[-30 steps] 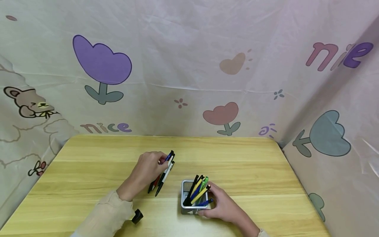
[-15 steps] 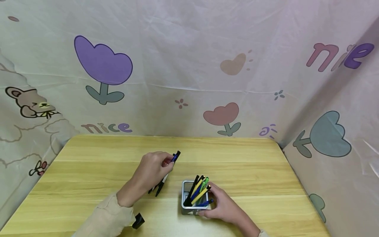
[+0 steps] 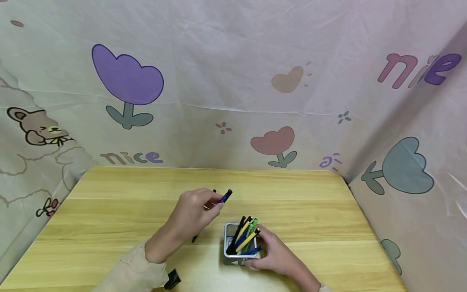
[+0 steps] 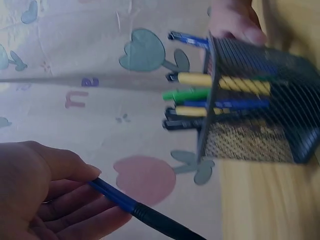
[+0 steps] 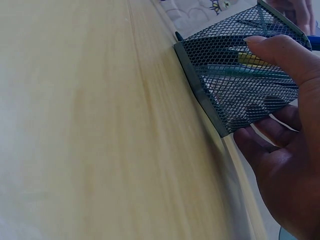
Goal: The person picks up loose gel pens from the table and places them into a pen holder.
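My left hand (image 3: 193, 211) pinches a blue pen (image 4: 112, 192) with a black grip section between thumb and fingers. It hovers to the left of a square metal mesh pen holder (image 3: 234, 260). Thumb and fingers of my right hand (image 3: 279, 252) grip the holder's right side, and it stands upright on the table. Inside lean several pens: yellow ones with black ends (image 3: 248, 240), a green one (image 4: 187, 94), blue and black ones. Other pens lie beneath my left hand, mostly hidden; one dark tip (image 3: 195, 239) shows below it.
The wooden table (image 3: 310, 202) reaches back to a hanging cloth (image 3: 204, 61) printed with flowers and letters, which also covers both sides. A small black object (image 3: 172, 279) sits at my left sleeve cuff.
My left hand has moved right, lifting the blue pen away from the pens on the table, toward the holder. My right hand and the pen holder have stayed put.
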A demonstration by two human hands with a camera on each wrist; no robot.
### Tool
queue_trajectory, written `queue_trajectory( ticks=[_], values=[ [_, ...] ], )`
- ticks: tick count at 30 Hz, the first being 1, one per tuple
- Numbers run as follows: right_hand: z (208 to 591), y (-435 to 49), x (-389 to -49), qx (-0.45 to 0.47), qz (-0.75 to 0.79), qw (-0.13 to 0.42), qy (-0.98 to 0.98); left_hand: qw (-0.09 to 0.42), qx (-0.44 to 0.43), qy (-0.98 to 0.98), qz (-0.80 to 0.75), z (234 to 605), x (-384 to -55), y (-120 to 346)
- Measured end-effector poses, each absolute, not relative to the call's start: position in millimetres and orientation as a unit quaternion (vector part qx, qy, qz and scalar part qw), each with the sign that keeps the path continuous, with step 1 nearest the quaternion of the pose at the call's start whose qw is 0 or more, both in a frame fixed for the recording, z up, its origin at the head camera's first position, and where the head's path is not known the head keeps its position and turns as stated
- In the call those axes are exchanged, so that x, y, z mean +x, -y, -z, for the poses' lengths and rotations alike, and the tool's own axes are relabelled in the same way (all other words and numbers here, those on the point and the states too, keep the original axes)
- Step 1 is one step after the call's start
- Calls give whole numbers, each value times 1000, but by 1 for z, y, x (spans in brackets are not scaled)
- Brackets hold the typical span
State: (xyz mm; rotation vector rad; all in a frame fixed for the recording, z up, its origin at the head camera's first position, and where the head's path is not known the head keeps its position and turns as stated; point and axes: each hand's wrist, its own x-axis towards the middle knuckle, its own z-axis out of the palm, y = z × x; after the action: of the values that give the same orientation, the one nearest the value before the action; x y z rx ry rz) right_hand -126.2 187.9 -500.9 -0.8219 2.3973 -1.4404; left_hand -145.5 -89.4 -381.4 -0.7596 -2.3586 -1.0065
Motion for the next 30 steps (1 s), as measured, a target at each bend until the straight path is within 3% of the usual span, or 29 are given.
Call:
queue_trajectory(
  ticks=[30],
  values=[
    [500,-189,-126,-282,487,116,-818,203,-378,768,475,379,-121,48]
  ],
)
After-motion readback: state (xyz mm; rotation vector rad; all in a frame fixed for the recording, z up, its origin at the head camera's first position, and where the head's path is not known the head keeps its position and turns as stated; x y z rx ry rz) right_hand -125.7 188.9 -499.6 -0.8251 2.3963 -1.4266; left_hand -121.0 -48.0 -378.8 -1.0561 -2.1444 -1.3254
